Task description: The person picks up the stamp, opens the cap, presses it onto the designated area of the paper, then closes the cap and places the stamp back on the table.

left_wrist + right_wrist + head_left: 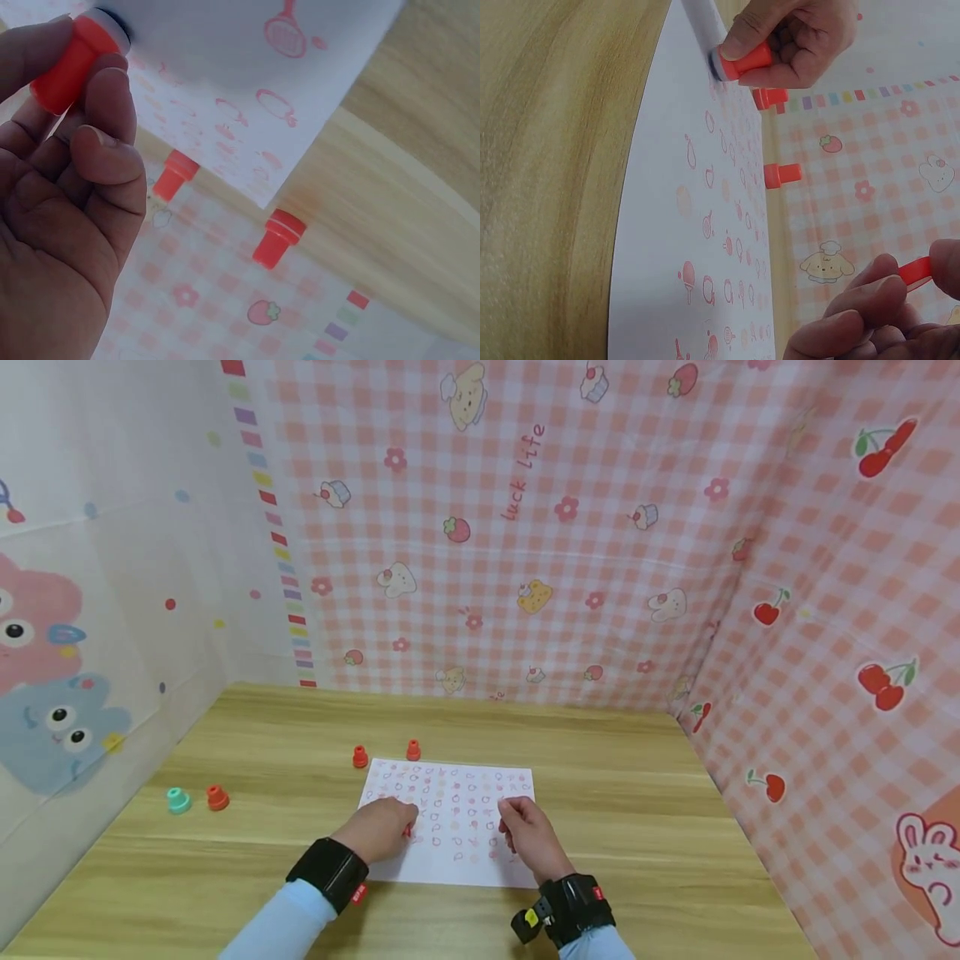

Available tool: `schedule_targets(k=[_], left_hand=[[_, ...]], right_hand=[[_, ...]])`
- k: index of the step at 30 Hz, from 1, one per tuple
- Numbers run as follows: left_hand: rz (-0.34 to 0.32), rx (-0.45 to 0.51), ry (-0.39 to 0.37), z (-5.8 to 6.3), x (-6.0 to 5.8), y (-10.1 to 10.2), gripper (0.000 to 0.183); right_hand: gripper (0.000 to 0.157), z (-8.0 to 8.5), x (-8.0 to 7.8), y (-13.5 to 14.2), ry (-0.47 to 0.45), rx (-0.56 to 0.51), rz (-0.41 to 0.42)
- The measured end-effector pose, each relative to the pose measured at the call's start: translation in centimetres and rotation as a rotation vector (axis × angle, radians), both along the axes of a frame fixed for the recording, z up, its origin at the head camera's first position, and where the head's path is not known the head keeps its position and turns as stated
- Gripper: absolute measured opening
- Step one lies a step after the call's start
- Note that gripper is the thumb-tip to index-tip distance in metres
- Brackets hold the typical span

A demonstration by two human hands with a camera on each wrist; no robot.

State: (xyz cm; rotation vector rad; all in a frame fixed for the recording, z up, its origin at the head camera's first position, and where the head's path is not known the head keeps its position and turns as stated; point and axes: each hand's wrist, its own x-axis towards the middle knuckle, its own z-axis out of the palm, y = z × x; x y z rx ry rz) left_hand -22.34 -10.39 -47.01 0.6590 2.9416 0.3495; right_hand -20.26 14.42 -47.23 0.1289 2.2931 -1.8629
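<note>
A white sheet of paper (450, 873) with rows of small red and pale orange printed pictures lies on the table. My left hand (384, 829) is over its left part and grips a red stamp (75, 60) between thumb and fingers. The stamp's white-rimmed, dark end faces the paper; whether it touches cannot be told. Over the right part of the sheet, my right hand (531, 837) pinches a small red ring-like cap (915, 272) between thumb and forefinger, its other fingers curled.
Two red stamps (360, 757) (413, 750) stand by the sheet's far left edge. Farther left are an orange-red stamp (217, 797) and a teal stamp (178, 800). Patterned cloth (487, 560) hangs behind and on both sides of the wooden table (637, 810).
</note>
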Motion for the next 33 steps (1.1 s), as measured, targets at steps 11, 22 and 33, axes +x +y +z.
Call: schedule_targets(k=[11, 22, 33], left_hand=[[0.025, 0.228, 0.051, 2.1, -1.0, -0.5, 0.013], [0.038, 0.445, 0.068, 2.8, -0.8, 0.4, 0.012], [-0.012, 0.597, 0.078, 2.4, -0.3, 2.6, 0.011]], right_hand=[[0.041, 0.3, -0.4, -0.1, 0.01, 0.003, 0.003], [0.039, 0.5, -0.3, -0.3, 0.019, -0.029, 0.005], [0.038, 0.7, -0.1, -0.5, 0.0, -0.166, 0.073]])
